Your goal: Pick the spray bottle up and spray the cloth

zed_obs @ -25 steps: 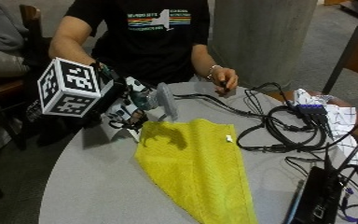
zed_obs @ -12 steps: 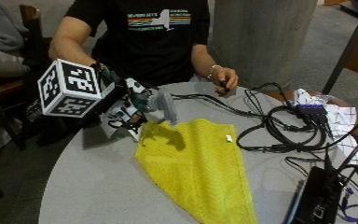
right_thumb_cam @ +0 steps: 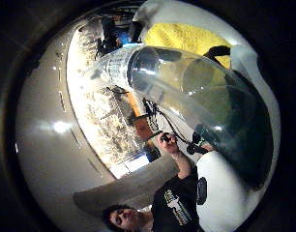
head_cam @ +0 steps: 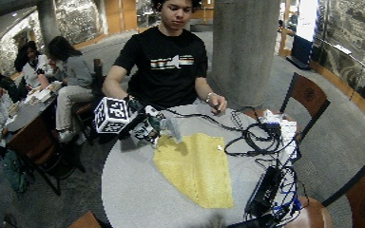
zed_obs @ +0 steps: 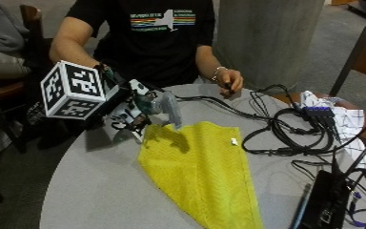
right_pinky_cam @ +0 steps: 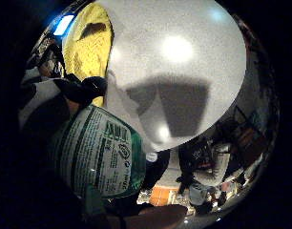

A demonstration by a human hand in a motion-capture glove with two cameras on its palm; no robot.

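A yellow cloth [zed_obs: 202, 171] lies spread on the round grey table [zed_obs: 94, 191]. My gloved right hand [zed_obs: 125, 109] grips a clear spray bottle [zed_obs: 162, 106] just above the table at the cloth's far left corner. The bottle is tilted, with its grey head hanging over that corner. In the little finger side palm view the bottle's green label [right_pinky_cam: 98, 152] is close to the palm, and the cloth [right_pinky_cam: 88, 43] lies beyond it. The thumb side palm view shows the clear bottle body [right_thumb_cam: 186, 92] against the cloth [right_thumb_cam: 186, 36]. The wide outside view shows the bottle [head_cam: 163, 126] and the cloth [head_cam: 195, 166] the same way.
The person's bare left hand [zed_obs: 228, 81] rests at the table's far edge, on a black cable. Looped cables [zed_obs: 290, 129], a black device [zed_obs: 319, 200] and a white checked cloth [zed_obs: 341, 114] crowd the right side. A concrete pillar [zed_obs: 265, 38] stands behind the table and a chair [zed_obs: 360, 57] to its right.
Hardly anything: the hand and bottle have shifted only slightly over the cloth's corner. The cloth and the bare hand have stayed put.
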